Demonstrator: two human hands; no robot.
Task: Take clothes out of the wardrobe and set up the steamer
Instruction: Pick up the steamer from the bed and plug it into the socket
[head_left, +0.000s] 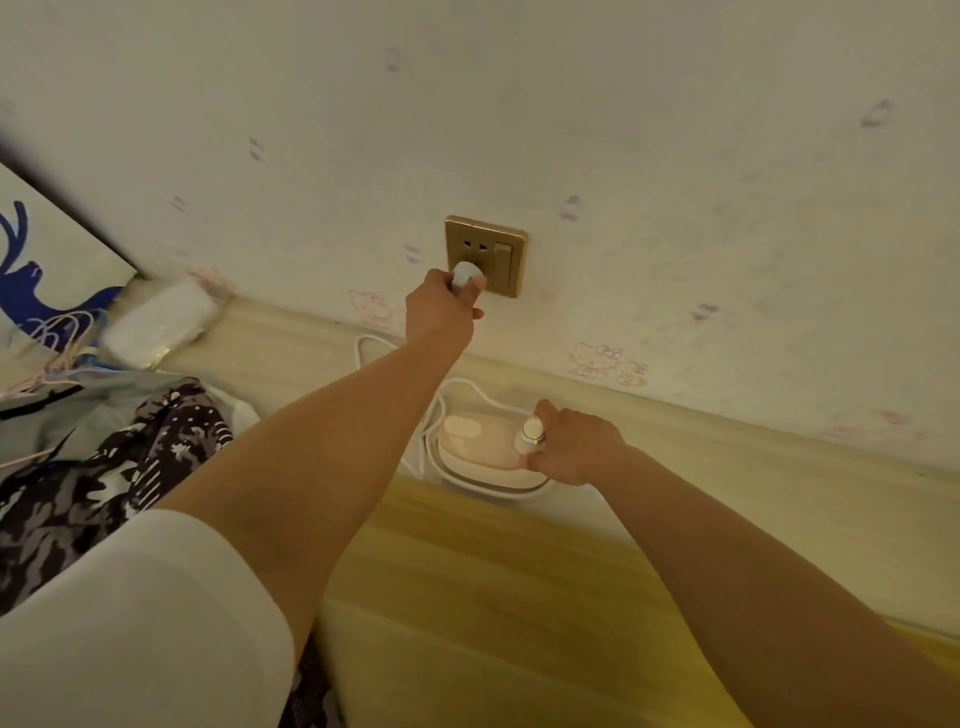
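Head view: pale wallpapered wall (623, 130) with faint purple marks and pink cartoon-cat prints near the bottom, above a light wood ledge (291, 343); yellow wood surface (467, 597) below it.

A gold wall socket (486, 255) with a switch on its right side is mounted low on the wall. A white plug (464, 275) is pinched in the left hand (441, 312), fingers closed around it, plug held at the lower-left part of the socket plate. Whether the pins are fully seated cannot be told.

The steamer (480, 447), pink and white, is lying on the ledge just below and right of the socket, close to the wall. Its handle end (531, 434) is gripped by the right hand (576, 447), fingers wrapped around it. A white cord (374, 343) is looped on the ledge behind and around the steamer, running up toward the plug.

Clothes (104, 441) are piled at left: a black-and-white patterned garment and a pale blue-grey one, with thin hangers (62, 332) lying on them. A white wrapped packet (161, 322) is seen on the ledge beside the pile, next to a board with a blue deer print (36, 270). A white sleeve (140, 623) is seen on the left arm.
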